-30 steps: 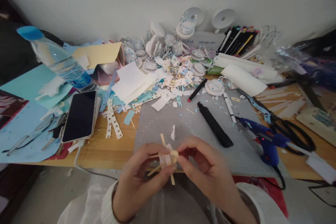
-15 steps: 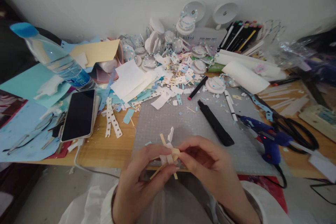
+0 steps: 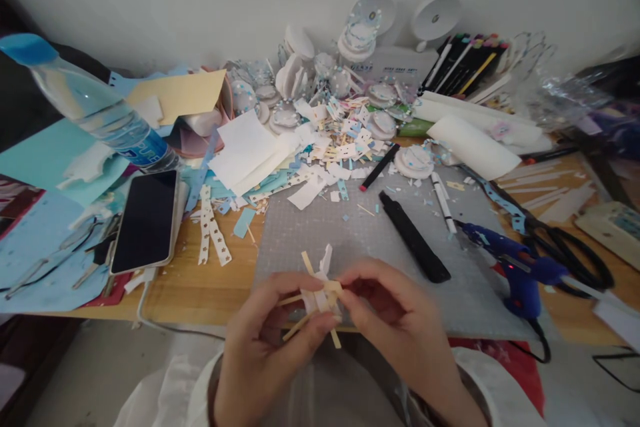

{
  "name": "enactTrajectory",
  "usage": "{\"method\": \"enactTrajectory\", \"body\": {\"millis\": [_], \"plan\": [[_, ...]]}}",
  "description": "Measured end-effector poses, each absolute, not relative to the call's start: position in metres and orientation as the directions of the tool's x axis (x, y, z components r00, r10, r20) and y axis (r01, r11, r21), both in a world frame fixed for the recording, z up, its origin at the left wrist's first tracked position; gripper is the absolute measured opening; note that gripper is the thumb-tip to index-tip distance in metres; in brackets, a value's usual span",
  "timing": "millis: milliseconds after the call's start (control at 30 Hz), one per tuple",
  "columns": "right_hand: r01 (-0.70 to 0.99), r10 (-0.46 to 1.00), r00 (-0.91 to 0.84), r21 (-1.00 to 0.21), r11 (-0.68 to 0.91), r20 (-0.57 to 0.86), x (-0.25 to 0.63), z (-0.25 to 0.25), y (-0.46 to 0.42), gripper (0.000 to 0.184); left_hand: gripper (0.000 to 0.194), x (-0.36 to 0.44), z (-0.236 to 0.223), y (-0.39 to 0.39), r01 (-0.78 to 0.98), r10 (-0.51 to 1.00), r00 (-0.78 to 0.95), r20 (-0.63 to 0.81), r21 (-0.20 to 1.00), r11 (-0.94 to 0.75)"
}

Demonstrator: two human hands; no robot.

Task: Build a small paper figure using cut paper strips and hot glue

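My left hand (image 3: 265,340) and my right hand (image 3: 395,320) meet at the near edge of a grey cutting mat (image 3: 360,240). Both pinch a small bundle of crossed paper strips (image 3: 317,297), cream and white, with the ends sticking out above and below the fingers. The left thumb and fingers close on it from the left. The right fingertips pinch its right end. A white scrap stands up just behind the bundle.
A black craft knife (image 3: 413,237), a white pen (image 3: 443,193) and a black marker (image 3: 377,167) lie on the mat. A blue glue gun (image 3: 517,270) and black scissors (image 3: 565,250) are at right. A phone (image 3: 145,220), water bottle (image 3: 95,110) and paper scraps (image 3: 335,140) fill the left and back.
Both hands stay on the strip bundle, shifting it slightly. The view has drifted a little, so the table's things sit slightly differently in frame.
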State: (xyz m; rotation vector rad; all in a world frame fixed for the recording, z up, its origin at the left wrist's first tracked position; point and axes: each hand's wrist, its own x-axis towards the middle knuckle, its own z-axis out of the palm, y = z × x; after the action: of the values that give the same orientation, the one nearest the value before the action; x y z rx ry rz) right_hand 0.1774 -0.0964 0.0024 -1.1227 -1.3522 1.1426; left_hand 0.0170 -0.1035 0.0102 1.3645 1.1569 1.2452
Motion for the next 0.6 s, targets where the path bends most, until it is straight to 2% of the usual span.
{"method": "enactTrajectory", "body": {"millis": [233, 433, 600], "plan": [[0.184, 0.981, -0.086, -0.965, 0.185, 0.171, 0.1761, 0.0, -0.0974, 0.015, 0.03, 0.0203, 0.0087, -0.1038, 0.05, 0.996, 0.036, 0.077, 0.996, -0.079], [0.327, 0.952, -0.126, -0.895, 0.304, 0.278, 0.1768, 0.0023, -0.0973, 0.018, 0.028, 0.0213, 0.0057, -0.1034, 0.107, 0.994, 0.024, 0.11, 0.988, -0.112], [0.291, 0.957, -0.14, -0.913, 0.285, 0.254, 0.1773, 0.0021, -0.0979, 0.019, 0.032, 0.0198, 0.0043, -0.1063, 0.143, 0.985, 0.04, 0.168, 0.975, -0.172]]}}
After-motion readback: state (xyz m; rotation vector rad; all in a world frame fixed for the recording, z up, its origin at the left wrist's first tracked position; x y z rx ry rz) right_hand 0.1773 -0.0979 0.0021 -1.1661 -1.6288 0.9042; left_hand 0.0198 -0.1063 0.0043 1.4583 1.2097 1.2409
